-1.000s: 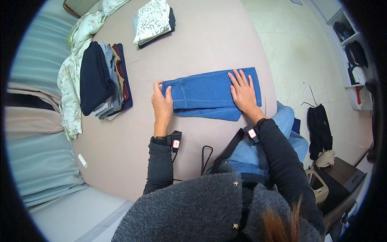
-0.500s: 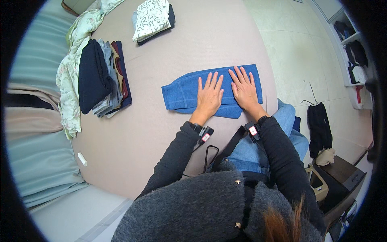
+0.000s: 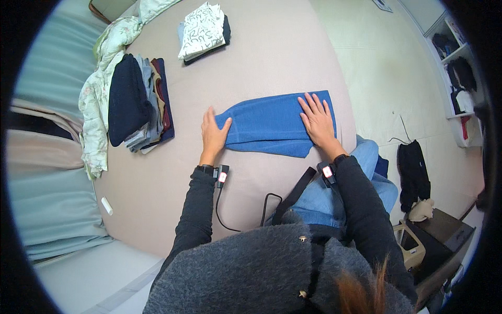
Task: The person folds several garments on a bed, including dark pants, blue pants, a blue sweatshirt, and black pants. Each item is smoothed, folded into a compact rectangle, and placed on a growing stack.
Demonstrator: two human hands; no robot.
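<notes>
Folded blue garment (image 3: 272, 125) lies flat on bed (image 3: 272, 52), stretched between both hands. Left hand (image 3: 213, 135) now back at garment's left end, fingers flat over edge; half second ago it lay mid-cloth beside right hand. Right hand (image 3: 317, 119) unmoved, palm down on right end. Hands well apart, open, pressing, gripping nothing. Judgement: smoothing stroke done, fold being flattened. Beyond left hand: stack of dark folded clothes (image 3: 138, 102). Farther ahead: patterned white folded piece (image 3: 201, 30).
</notes>
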